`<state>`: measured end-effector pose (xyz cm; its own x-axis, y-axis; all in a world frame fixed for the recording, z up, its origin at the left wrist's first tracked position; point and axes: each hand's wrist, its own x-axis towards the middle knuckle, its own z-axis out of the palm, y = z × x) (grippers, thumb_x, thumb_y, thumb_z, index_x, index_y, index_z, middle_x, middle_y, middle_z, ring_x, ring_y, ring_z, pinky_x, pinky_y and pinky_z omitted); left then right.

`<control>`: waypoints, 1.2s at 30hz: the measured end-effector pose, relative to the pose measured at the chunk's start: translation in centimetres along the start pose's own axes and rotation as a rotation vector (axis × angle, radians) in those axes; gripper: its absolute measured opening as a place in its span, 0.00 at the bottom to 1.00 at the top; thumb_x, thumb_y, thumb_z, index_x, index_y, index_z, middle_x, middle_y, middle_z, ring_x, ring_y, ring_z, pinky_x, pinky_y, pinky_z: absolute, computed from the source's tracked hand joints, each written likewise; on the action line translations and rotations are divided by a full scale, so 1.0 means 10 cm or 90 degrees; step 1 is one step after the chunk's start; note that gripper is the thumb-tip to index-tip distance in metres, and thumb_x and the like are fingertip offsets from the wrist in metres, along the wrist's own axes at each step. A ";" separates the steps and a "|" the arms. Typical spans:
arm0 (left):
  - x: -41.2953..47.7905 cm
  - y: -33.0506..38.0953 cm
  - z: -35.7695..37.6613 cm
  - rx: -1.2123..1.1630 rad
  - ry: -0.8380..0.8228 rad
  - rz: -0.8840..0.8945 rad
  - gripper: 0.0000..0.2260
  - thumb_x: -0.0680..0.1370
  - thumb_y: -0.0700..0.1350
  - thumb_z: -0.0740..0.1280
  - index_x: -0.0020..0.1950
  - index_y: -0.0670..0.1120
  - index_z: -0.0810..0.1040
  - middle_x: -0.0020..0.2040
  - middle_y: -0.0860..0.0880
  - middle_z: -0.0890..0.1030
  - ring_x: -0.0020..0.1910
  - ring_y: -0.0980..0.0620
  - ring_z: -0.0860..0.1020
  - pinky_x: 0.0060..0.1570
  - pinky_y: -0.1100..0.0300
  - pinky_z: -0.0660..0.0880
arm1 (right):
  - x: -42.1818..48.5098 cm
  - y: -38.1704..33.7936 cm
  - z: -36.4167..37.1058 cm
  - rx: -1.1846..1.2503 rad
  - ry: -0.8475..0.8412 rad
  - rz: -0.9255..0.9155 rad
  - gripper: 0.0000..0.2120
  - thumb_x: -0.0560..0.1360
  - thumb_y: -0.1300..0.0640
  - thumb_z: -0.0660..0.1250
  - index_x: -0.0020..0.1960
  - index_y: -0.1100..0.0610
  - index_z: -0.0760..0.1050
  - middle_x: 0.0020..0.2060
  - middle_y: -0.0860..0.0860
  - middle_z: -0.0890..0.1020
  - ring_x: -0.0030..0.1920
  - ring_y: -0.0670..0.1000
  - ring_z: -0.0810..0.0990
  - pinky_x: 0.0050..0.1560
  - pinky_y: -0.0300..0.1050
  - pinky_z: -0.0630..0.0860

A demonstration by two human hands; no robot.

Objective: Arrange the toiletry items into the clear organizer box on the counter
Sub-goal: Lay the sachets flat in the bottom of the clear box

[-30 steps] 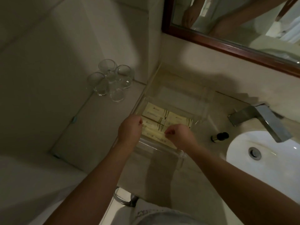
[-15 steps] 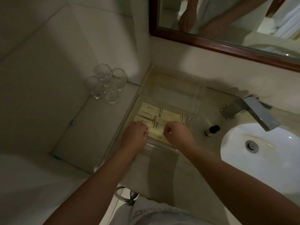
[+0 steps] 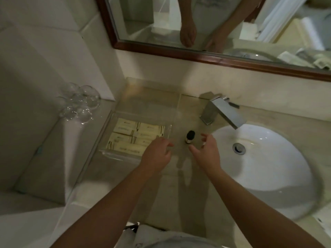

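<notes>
Head view: small bottle [image 3: 190, 137] upright on desk, just beyond right hand [image 3: 206, 152], fingers spread, empty; left hand [image 3: 157, 154] loosely curled, empty.

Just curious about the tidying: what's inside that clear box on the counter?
Flat cream packets lie side by side in the front part of the clear box; the rear part looks bare. The left hand covers the near right corner.

clear organizer box [image 3: 116, 154]: holds cream packets [image 3: 136, 136] flat; small dark-capped bottle [image 3: 189, 136]: outside, right
</notes>
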<state>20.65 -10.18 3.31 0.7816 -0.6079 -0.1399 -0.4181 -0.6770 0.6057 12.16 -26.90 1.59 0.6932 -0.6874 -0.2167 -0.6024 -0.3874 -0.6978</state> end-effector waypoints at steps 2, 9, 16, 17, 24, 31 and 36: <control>-0.06 0.01 0.02 -0.029 0.013 -0.012 0.11 0.76 0.43 0.64 0.58 0.46 0.78 0.54 0.48 0.78 0.55 0.51 0.76 0.55 0.59 0.72 | 0.15 -0.04 0.07 -0.017 -0.053 -0.008 0.30 0.70 0.50 0.74 0.69 0.56 0.68 0.63 0.55 0.76 0.61 0.57 0.77 0.59 0.55 0.77; -0.35 -0.34 -0.27 -0.098 0.106 -0.106 0.09 0.75 0.40 0.66 0.53 0.46 0.80 0.50 0.52 0.78 0.50 0.55 0.76 0.51 0.63 0.72 | 0.24 -0.18 0.22 -0.050 -0.086 -0.069 0.14 0.76 0.54 0.67 0.60 0.56 0.77 0.53 0.56 0.82 0.52 0.58 0.80 0.49 0.48 0.75; -0.43 -0.95 -0.65 -0.146 0.245 -0.226 0.08 0.74 0.37 0.66 0.50 0.45 0.81 0.50 0.48 0.81 0.49 0.51 0.79 0.50 0.60 0.74 | 0.04 -1.20 0.70 -0.114 -0.199 -0.299 0.14 0.75 0.47 0.68 0.58 0.50 0.77 0.50 0.48 0.82 0.48 0.50 0.81 0.45 0.46 0.77; -0.43 -1.04 -0.70 -0.136 0.244 -0.239 0.08 0.74 0.37 0.65 0.50 0.45 0.81 0.50 0.47 0.81 0.50 0.49 0.79 0.51 0.58 0.75 | 0.03 -1.33 0.81 -0.141 -0.218 -0.324 0.14 0.75 0.47 0.68 0.58 0.50 0.76 0.50 0.48 0.82 0.49 0.51 0.80 0.45 0.47 0.77; -0.49 -1.42 -0.88 -0.069 0.228 -0.241 0.11 0.74 0.39 0.63 0.53 0.47 0.81 0.52 0.47 0.81 0.51 0.48 0.78 0.50 0.52 0.77 | 0.14 -1.89 1.51 -0.409 -0.322 -0.408 0.18 0.75 0.44 0.66 0.61 0.51 0.75 0.52 0.52 0.76 0.51 0.56 0.79 0.43 0.47 0.75; -0.49 -1.53 -0.90 -0.002 0.131 -0.180 0.16 0.74 0.40 0.60 0.59 0.45 0.79 0.56 0.47 0.80 0.57 0.47 0.73 0.55 0.51 0.75 | 0.24 -2.12 1.82 -0.531 -0.325 -0.404 0.16 0.75 0.47 0.67 0.56 0.57 0.78 0.48 0.54 0.74 0.44 0.54 0.74 0.40 0.45 0.69; -0.51 -1.56 -0.87 0.040 0.089 -0.166 0.13 0.74 0.42 0.62 0.58 0.44 0.77 0.59 0.47 0.78 0.62 0.45 0.71 0.60 0.52 0.72 | 0.21 -2.13 1.89 -0.509 -0.305 -0.398 0.08 0.74 0.51 0.65 0.49 0.55 0.75 0.43 0.54 0.79 0.38 0.55 0.72 0.35 0.43 0.66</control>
<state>27.19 7.11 1.38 0.9206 -0.3500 -0.1731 -0.2191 -0.8300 0.5129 33.94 -8.45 3.12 0.9398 0.0062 -0.3417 -0.0571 -0.9829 -0.1750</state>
